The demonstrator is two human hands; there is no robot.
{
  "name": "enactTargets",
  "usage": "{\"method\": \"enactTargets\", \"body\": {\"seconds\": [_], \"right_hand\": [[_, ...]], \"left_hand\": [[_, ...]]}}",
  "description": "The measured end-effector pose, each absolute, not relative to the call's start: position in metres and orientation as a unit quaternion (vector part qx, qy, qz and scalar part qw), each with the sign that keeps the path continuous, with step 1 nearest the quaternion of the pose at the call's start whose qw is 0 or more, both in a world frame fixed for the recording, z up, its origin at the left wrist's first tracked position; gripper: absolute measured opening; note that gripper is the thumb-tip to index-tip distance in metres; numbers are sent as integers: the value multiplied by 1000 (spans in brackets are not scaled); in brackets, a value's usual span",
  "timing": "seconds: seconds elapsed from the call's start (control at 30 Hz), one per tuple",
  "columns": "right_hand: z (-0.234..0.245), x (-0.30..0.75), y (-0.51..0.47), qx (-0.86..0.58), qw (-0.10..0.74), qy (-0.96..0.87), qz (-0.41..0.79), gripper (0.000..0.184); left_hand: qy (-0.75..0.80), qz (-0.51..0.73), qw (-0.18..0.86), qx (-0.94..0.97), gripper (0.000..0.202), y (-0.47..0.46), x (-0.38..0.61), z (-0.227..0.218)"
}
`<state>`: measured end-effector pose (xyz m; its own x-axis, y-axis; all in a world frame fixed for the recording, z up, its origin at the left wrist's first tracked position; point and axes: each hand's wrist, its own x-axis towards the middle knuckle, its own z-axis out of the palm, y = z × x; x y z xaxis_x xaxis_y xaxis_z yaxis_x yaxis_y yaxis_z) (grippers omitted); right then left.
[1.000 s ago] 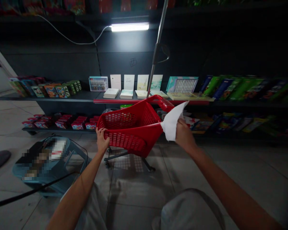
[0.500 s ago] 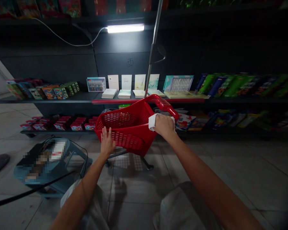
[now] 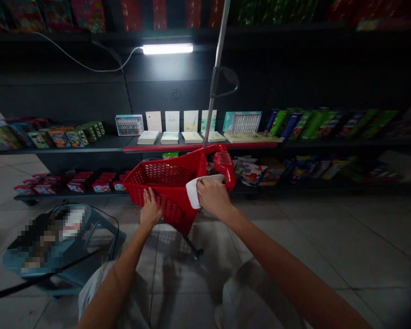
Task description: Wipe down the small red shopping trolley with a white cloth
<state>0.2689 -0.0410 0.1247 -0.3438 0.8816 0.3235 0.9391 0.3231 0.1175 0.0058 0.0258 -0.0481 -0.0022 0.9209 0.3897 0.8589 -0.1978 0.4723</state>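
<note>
A red plastic shopping cart (image 3: pixel 167 178) with a mesh basket stands on the tiled floor in front of me. My left hand (image 3: pixel 150 209) lies flat against the cart's near side wall, fingers spread. My right hand (image 3: pixel 212 196) is closed on a white cloth (image 3: pixel 192 192) and presses it against the cart's near corner, just below the red handle (image 3: pixel 222 164).
A dark shelf unit (image 3: pixel 89 144) behind the cart carries notebooks, cards and coloured boxes on two levels. A metal pole (image 3: pixel 214 77) rises behind the cart. A teal stool (image 3: pixel 68 256) with cables stands at the left. My knees are at the bottom.
My right hand brought the white cloth down from the air onto the cart and slid it leftward along the rim. The cart has turned, and my left hand went from gripping the rim to lying flat.
</note>
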Motion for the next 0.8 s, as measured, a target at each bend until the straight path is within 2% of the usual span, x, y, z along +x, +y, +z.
{"method": "enactTargets", "body": {"seconds": [0.1, 0.27, 0.37, 0.5, 0.67, 0.8], "right_hand": [[130, 262, -51, -544, 96, -824, -125, 26], [141, 257, -57, -550, 92, -827, -74, 25], [149, 260, -56, -534, 95, -840, -28, 21], [154, 264, -54, -495, 120, -861, 0, 13], [155, 261, -52, -481, 130, -867, 19, 13], [158, 256, -54, -458, 125, -879, 37, 13]], "left_hand": [[616, 363, 49, 698, 91, 24, 5, -45], [502, 403, 31, 765, 91, 3, 30, -34], [479, 389, 55, 785, 101, -14, 52, -30], [435, 398, 11, 808, 113, -27, 75, -30], [415, 414, -18, 810, 106, -33, 90, -26], [423, 427, 10, 799, 89, -28, 92, -18]]}}
